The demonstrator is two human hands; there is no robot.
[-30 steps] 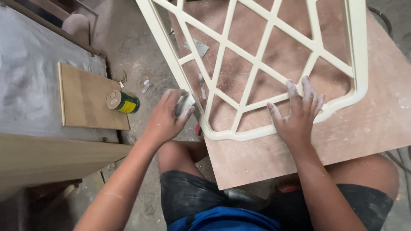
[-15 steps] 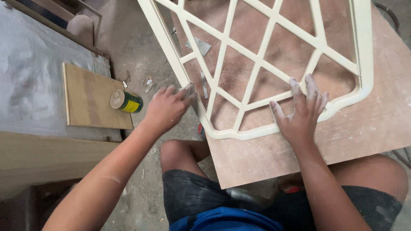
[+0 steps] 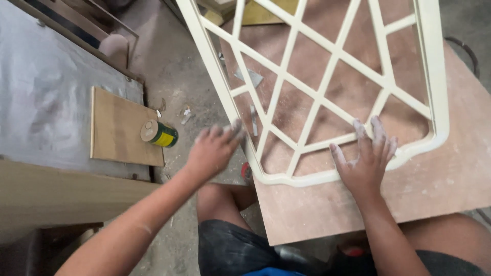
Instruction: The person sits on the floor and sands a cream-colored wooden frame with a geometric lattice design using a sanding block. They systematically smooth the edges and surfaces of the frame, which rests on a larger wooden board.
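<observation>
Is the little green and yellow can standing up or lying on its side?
Lying on its side. The can rests on the wooden board, its round end facing sideways toward the camera, not upward.

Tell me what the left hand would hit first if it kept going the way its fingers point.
Probably the cream lattice frame: the left hand points up and right at the frame's left rail, right by its fingertips. The hand is blurred, so whether they already touch is unclear.

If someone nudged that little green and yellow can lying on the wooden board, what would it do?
The can lies on its side, so it would probably roll. It sits near the edge of the wooden board, so it might drop off.
</observation>
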